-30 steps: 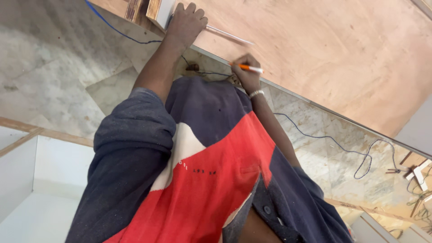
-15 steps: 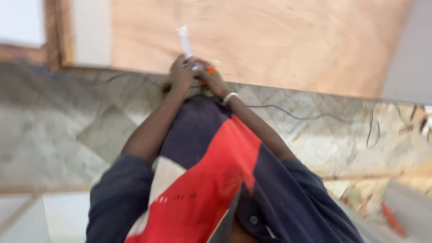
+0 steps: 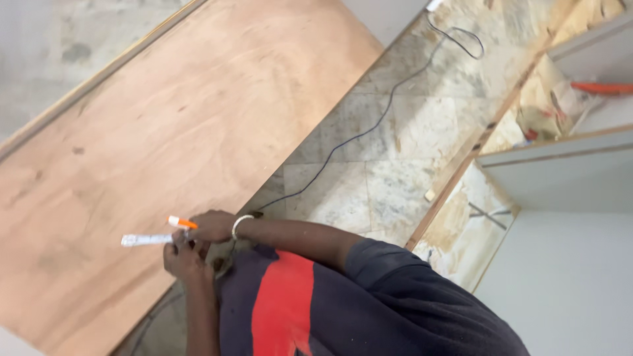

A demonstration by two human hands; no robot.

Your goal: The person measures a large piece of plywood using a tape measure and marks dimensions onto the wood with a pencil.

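Both hands at the near edge of a plywood sheet, one with a marker, one with a white strip.

Right hand (image 3: 210,226) has its grip closed round an orange-capped marker (image 3: 182,223), tip over the plywood sheet (image 3: 171,132); metal bangle (image 3: 240,226) on that wrist; left hand (image 3: 183,258) just below it, grip pinched on the end of a thin white strip (image 3: 146,240) that lies flat on the sheet, pointing away from the hands; hands touching or nearly so, blurred, cannot tell; sheet is bare brown wood, lying across a pale marbled tile floor (image 3: 389,171); thin dark cable (image 3: 369,132) runs over the tiles; white cabinet panels (image 3: 560,178) at right, an orange tool (image 3: 603,87) resting inside; person wears a dark top with a red panel (image 3: 283,303).
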